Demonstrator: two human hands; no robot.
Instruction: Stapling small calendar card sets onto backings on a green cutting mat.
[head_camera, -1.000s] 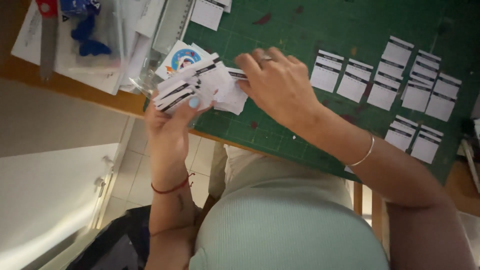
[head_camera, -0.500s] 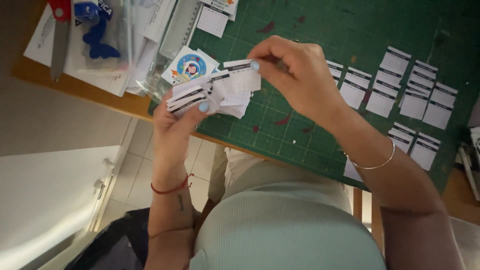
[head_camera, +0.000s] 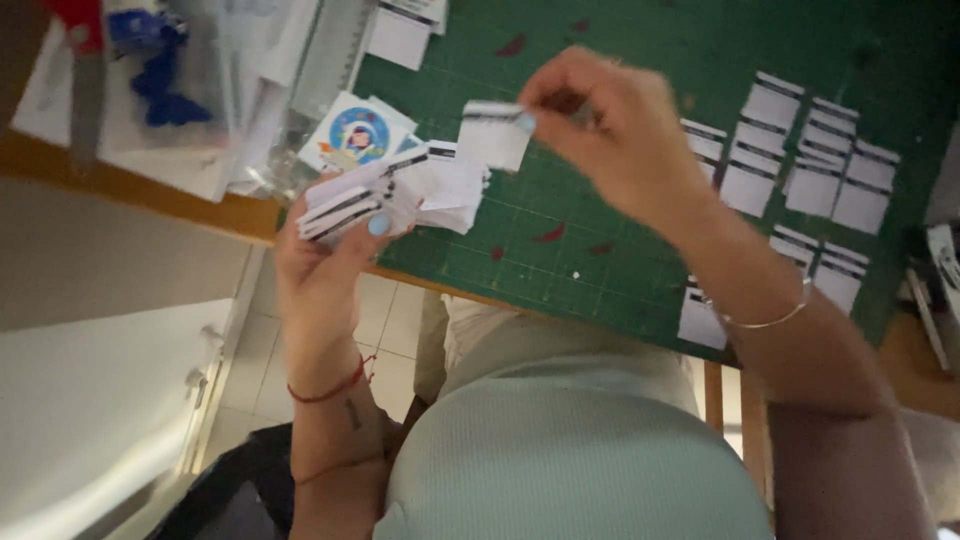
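Right hand (head_camera: 620, 140) lifted, grip pinching one slip (head_camera: 492, 133), left hand (head_camera: 325, 265) clutching stack (head_camera: 385, 195)

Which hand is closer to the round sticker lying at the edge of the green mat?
Left. The left hand, holding a stack of slips, sits just below the round sticker; the right hand is off to its right, pinching a single slip.

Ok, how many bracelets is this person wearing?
2. A red string bracelet circles the left wrist, under the left hand gripping white paper slips; a thin metal bangle circles the right wrist, whose right hand pinches one white slip. Others may be hidden.
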